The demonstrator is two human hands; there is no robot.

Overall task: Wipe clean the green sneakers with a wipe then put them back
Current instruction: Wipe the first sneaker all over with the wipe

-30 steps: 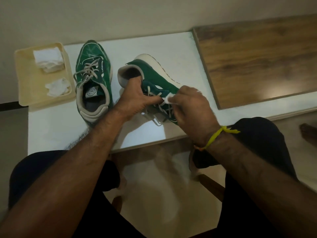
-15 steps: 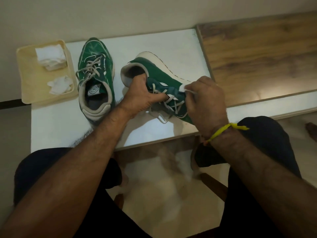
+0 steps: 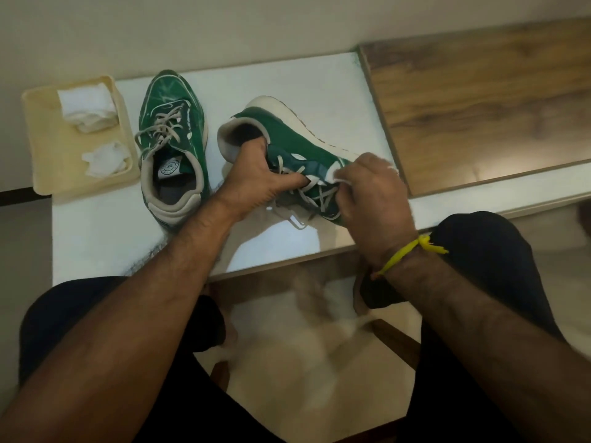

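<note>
- Left hand — fingers tucked into the collar opening of the tilted sneaker, thumb lying across the laces; it grips the shoe and holds it tipped on its side above the white table.
- Right hand — fingers curled round a small white wipe, pressing it against the green upper just beside the laces, toward the toe end. A yellow band is tied round this wrist.
- Tilted sneaker: green with a pale sole; the sole faces away from the person, heel opening to the left, toe hidden behind the right hand.
- Second sneaker — stands upright on the table, left of the held one and apart from it, toe pointing away from the person, laces loose, pale streaks across the toe.
- Tray: cream, at the table's left end just beside the second sneaker. Inside it, a folded white stack of wipes at the far end and a crumpled wipe at the near end.
- Wooden board — lies on the right part of the table, its edge near the right hand.
- Knees in dark cloth show at the lower edge, either side of the forearms.
</note>
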